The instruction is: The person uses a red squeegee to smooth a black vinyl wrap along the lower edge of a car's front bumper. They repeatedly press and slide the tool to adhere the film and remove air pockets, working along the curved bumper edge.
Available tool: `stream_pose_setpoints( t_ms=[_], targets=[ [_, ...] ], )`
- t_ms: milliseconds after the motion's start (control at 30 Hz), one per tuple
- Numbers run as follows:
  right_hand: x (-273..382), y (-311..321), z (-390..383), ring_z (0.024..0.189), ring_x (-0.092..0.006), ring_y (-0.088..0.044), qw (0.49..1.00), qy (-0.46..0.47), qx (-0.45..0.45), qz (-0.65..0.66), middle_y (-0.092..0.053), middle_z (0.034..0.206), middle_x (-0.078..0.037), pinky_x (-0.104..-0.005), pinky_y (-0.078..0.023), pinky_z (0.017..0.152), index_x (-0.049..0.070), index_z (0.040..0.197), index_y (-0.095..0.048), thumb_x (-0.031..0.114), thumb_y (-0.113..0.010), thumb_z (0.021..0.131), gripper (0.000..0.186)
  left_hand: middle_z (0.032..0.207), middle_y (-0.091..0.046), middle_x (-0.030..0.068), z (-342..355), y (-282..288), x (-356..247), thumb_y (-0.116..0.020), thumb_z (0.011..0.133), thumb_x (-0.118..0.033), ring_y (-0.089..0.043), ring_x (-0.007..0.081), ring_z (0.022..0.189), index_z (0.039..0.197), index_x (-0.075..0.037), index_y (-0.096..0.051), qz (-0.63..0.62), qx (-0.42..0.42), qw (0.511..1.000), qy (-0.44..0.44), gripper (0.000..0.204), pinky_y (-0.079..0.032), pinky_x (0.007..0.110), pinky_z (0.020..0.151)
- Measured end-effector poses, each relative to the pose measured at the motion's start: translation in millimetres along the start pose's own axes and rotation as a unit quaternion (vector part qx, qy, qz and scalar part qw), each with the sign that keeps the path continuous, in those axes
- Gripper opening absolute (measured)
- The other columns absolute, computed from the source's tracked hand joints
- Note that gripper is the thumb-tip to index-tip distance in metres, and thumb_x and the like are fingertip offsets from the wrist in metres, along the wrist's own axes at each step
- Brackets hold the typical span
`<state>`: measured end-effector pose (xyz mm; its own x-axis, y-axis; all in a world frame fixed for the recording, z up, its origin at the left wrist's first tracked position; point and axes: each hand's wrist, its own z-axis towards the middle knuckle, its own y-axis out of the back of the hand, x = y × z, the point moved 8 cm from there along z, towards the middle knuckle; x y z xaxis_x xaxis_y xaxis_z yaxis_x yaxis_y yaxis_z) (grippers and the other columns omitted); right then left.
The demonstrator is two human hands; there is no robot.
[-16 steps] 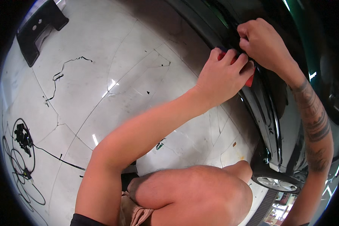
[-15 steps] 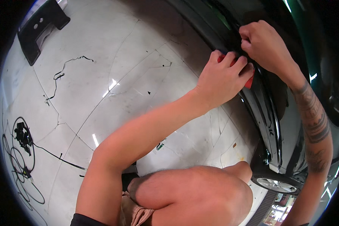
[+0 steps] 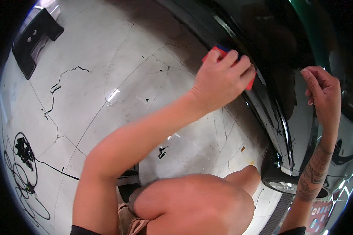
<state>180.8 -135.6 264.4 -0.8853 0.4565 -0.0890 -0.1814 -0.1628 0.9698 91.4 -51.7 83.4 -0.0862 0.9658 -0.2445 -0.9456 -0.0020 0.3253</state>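
Observation:
My left hand (image 3: 217, 82) is closed on a red and dark blue block (image 3: 250, 84) against the lower edge of a glossy dark car body (image 3: 278, 35), just above a long black side trim (image 3: 270, 117). My fingers cover much of the block. My right hand (image 3: 319, 88) is farther right, in front of the dark panel, its thumb and fingertips pinched together; whatever may be between them is too small or hidden to make out. My bare knee is below my arms.
A cracked pale tiled floor (image 3: 133, 47) lies to the left. On it are a black cut-out panel (image 3: 29, 58), a thin dark harness (image 3: 55, 88) and a coiled black cable with parts (image 3: 25, 150). A car wheel (image 3: 282, 187) is at lower right.
My right hand has moved down and rightward, away from my left hand, from a fist to a pinch. My left hand and the block have shifted slightly up and left.

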Motion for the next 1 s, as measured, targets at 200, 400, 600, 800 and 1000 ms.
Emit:
stream_pose_setpoints(
  t_ms=[200, 400, 600, 800, 1000],
  targets=[
    [-16, -4, -25, 0.057, -0.0048, -0.054, 0.999, -0.013, 0.006, 0.047, -0.063, 0.070, -0.001, -0.0203, -0.039, 0.047, 0.004, 0.097, -0.074, 0.026, -0.066, 0.099, 0.024, 0.092, -0.058, -0.0031, 5, 10, 19, -0.070, 0.073, -0.017, -0.058, 0.0164, 0.087, 0.085, -0.016, -0.068, 0.079, 0.005, 0.993, -0.090, 0.012, -0.041, 0.034, 0.074],
    [-18, -14, -33, 0.057, -0.0063, -0.054, 0.998, -0.016, 0.005, 0.062, -0.064, 0.071, -0.003, -0.0205, -0.038, 0.047, 0.001, 0.094, -0.074, 0.022, -0.069, 0.096, 0.021, 0.092, -0.060, -0.0022, 25, 12, -4, -0.071, 0.074, -0.019, -0.060, 0.0174, 0.089, 0.084, -0.014, -0.069, 0.123, 0.038, 0.986, -0.107, 0.012, -0.043, 0.034, 0.073],
    [-18, -6, -41, 0.056, -0.0074, -0.053, 0.999, 0.003, 0.008, 0.041, -0.064, 0.070, -0.004, -0.0218, -0.037, 0.049, 0.001, 0.093, -0.073, 0.018, -0.068, 0.096, 0.019, 0.106, -0.061, -0.0011, 38, 21, 50, -0.065, 0.081, -0.011, -0.059, 0.0201, 0.096, 0.108, -0.013, -0.068, 0.196, 0.099, 0.966, -0.137, 0.028, -0.043, 0.034, 0.079],
    [9, 16, -28, 0.056, -0.0090, -0.053, 0.997, 0.063, -0.019, 0.038, -0.061, 0.065, -0.006, -0.0243, -0.038, 0.051, -0.001, 0.092, -0.072, 0.015, -0.066, 0.096, 0.018, 0.114, -0.062, 0.0007, 55, 50, 135, -0.062, 0.083, -0.008, -0.059, 0.0244, 0.103, 0.118, -0.013, -0.067, 0.254, 0.129, 0.948, -0.144, 0.036, -0.044, 0.037, 0.083],
    [76, -4, 19, 0.060, -0.0304, -0.062, 0.986, 0.162, -0.036, -0.023, -0.065, 0.071, -0.018, -0.0339, -0.046, 0.057, -0.003, 0.092, -0.070, 0.011, -0.063, 0.094, 0.016, 0.110, -0.065, 0.0007, -16, 55, 122, -0.062, 0.083, -0.005, -0.060, 0.0226, 0.102, 0.117, -0.014, -0.068, 0.096, 0.074, 0.993, -0.008, 0.036, -0.044, 0.038, 0.081]
  ],
)
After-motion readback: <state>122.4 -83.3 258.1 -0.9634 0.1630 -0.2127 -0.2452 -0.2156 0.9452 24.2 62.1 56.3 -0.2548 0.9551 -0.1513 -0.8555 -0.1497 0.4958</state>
